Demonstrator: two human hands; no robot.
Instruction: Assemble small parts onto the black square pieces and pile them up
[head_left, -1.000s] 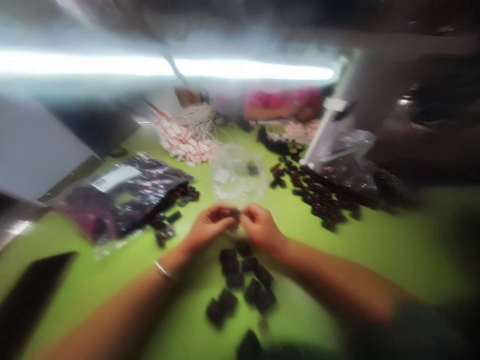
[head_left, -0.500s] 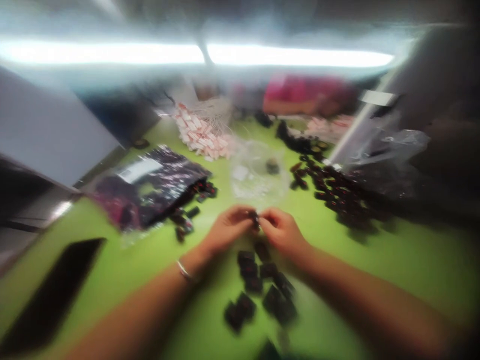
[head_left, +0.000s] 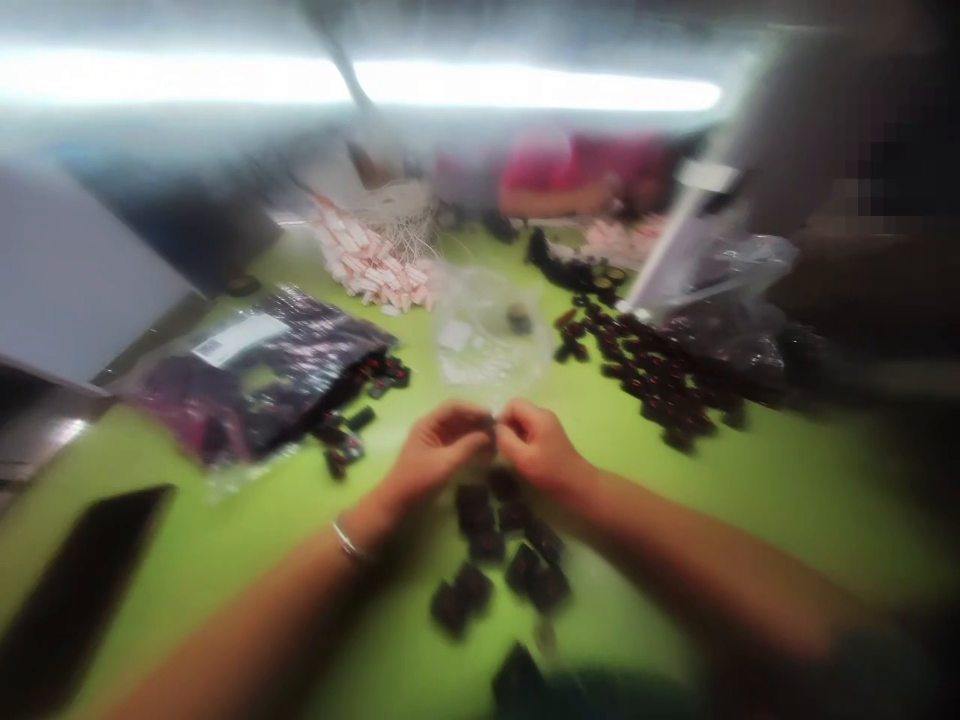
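Above the middle of the green table, my left hand [head_left: 439, 448] and my right hand [head_left: 538, 445] meet at the fingertips. Both pinch a small dark part [head_left: 492, 424], mostly covered by the fingers and too blurred to name exactly. Just below them on the table lie several black square pieces [head_left: 474, 508]. Beyond my fingertips rests a clear plastic bag [head_left: 491, 345] with small pale pieces and one dark piece in it.
To the left lies a shiny plastic bag [head_left: 262, 375] of dark parts, some spilled. A dark heap of small parts [head_left: 660, 375] spreads on the right. White connectors with wires [head_left: 371, 255] are piled at the back. Across the table sits a person in pink [head_left: 551, 175].
The whole view has shifted, so things appear farther left and slightly higher. My fingers have drawn closer together around the small dark part, which now shows less.
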